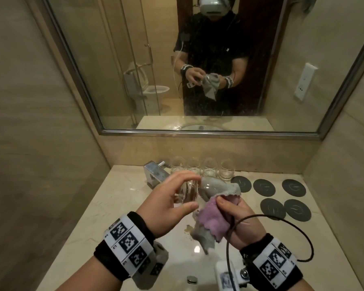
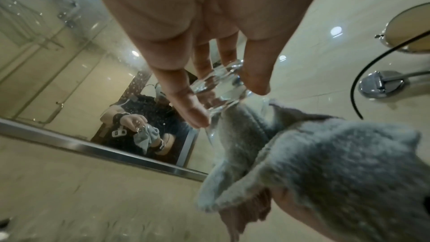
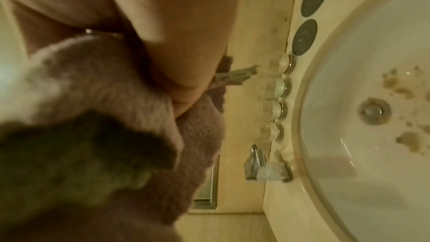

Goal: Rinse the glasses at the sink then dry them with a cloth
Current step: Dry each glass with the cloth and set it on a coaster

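Note:
A clear glass (image 1: 194,189) lies on its side in the air above the sink, and my left hand (image 1: 172,198) grips its base end between thumb and fingers. A grey and pink cloth (image 1: 210,217) is stuffed into the glass's mouth and hangs down below it. My right hand (image 1: 237,215) holds the cloth bunched, thumb pressed on the pink part. In the left wrist view the glass (image 2: 218,84) sits between my fingertips with the cloth (image 2: 325,150) against it. The right wrist view shows mostly the cloth (image 3: 116,117) and my palm.
Several clear glasses (image 1: 202,168) stand in a row on coasters at the back of the counter, next to the chrome tap (image 1: 156,172). Dark round coasters (image 1: 282,196) lie to the right. The white basin (image 3: 372,117) has brown spots near its drain. A mirror (image 1: 198,59) fills the wall.

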Available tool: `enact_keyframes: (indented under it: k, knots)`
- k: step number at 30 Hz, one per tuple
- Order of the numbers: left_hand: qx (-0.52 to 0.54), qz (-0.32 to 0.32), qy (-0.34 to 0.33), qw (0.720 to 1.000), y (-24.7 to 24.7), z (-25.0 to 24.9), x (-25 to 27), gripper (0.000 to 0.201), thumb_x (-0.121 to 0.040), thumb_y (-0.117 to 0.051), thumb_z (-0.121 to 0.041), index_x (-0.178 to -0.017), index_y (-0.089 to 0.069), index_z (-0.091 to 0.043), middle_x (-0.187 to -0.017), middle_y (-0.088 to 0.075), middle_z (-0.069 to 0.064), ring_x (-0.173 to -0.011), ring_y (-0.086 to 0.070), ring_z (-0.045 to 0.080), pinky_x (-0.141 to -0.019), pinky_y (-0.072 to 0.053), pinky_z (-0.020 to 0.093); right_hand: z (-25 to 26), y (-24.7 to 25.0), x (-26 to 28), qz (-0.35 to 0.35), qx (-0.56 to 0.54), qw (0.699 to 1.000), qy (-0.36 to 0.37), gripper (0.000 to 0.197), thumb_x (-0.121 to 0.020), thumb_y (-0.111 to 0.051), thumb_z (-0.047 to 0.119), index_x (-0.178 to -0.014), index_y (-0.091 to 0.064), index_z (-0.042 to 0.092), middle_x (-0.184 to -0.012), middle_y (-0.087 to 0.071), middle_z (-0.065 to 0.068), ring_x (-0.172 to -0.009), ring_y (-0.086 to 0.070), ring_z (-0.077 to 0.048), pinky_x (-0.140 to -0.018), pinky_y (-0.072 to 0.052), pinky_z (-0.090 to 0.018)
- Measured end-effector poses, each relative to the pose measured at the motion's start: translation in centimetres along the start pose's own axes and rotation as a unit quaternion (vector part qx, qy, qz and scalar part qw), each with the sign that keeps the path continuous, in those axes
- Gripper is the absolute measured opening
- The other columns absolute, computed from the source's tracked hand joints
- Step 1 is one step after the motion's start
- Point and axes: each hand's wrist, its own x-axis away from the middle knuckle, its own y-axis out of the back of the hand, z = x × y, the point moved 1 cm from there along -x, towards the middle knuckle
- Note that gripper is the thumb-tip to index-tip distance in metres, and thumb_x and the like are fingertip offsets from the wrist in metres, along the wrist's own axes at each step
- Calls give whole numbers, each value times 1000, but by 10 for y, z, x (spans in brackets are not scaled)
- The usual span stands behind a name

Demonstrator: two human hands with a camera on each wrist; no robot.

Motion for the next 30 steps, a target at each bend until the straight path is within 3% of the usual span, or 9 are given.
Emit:
enact_keyframes:
  k: [5, 8, 13, 16, 20, 22, 24, 26, 30]
  knots:
    - [-23, 2, -4, 1000, -1, -1, 1, 51, -81, -71, -27, -128, -54, -39, -134, -50, -20, -128, -44, -2, -100, -46, 24, 13, -8, -1, 38, 99, 993, -41, 55, -57, -90, 29, -91, -67, -8, -82, -65, -21, -72, -65, -28, -67, -56, -35]
    - [12, -12, 6, 1000, -5, -4, -2, 50, -83, -71, -28, -128, -54, -37, -133, -49, -22, -125, -47, 2, -94, -48, 21, 15, -5, 1, 35, 40, 999, -4, 64, -59, -89, 19, -109, -61, -10, -105, -61, -28, -91, -61, -37, -75, -56, -47]
    - [31, -10, 22, 999, -3, -1, -5, 49, -82, -73, -24, -126, -56, -35, -131, -52, -22, -112, -54, 2, -94, -47, 24, 6, -2, 0, 6, 6, 1000, 20, 70, -55, -91, 16, -114, -61, -7, -118, -58, -34, -101, -60, -41, -85, -52, -57]
    - [118, -4, 100, 988, -5, 0, -2, 46, -82, -73, -34, -123, -54, -41, -128, -57, -13, -100, -63, 15, -82, -55, 28, 8, -4, 1, 2, 91, 995, 31, 59, -60, -87, 18, -108, -63, -9, -109, -61, -35, -98, -60, -44, -82, -54, -52]
    - [301, -13, 267, 915, -7, 3, -6, 47, -77, -60, -47, -116, -58, -21, -109, -63, 9, -68, -67, 26, -60, -58, 34, 2, -1, 3, 5, 193, 978, 74, 42, -64, -77, 14, -104, -69, 3, -100, -71, -19, -96, -67, -32, -81, -54, -35]
    - [219, -9, 217, 951, -9, 5, -4, 41, -78, -66, -47, -113, -59, -27, -110, -63, 7, -73, -67, 19, -66, -58, 38, 0, -1, 3, 16, 192, 979, 70, 47, -65, -76, 9, -108, -64, -3, -103, -70, -22, -96, -67, -32, -81, -54, -35]
    - [46, 1, 95, 994, -13, 9, 1, 41, -80, -70, -49, -117, -54, -39, -122, -59, -9, -97, -64, 7, -83, -56, 38, 1, -1, 3, 29, 160, 986, 40, 42, -66, -77, 5, -106, -66, -4, -101, -68, -26, -89, -67, -32, -76, -56, -37]
    - [-50, 14, 29, 998, -16, 10, 3, 44, -79, -63, -50, -120, -51, -46, -132, -48, -26, -115, -54, 1, -91, -53, 37, -2, 1, 3, 33, 93, 995, 19, 48, -61, -86, 10, -102, -68, -6, -96, -64, -28, -81, -66, -34, -69, -56, -39]
    - [-13, 8, 19, 1000, -15, 4, -2, 43, -80, -69, -37, -119, -53, -47, -134, -44, -29, -125, -48, 1, -97, -50, 39, -9, 6, 6, 27, 45, 998, 46, 57, -49, -93, 16, -99, -71, -2, -95, -67, -26, -83, -67, -35, -69, -56, -41]
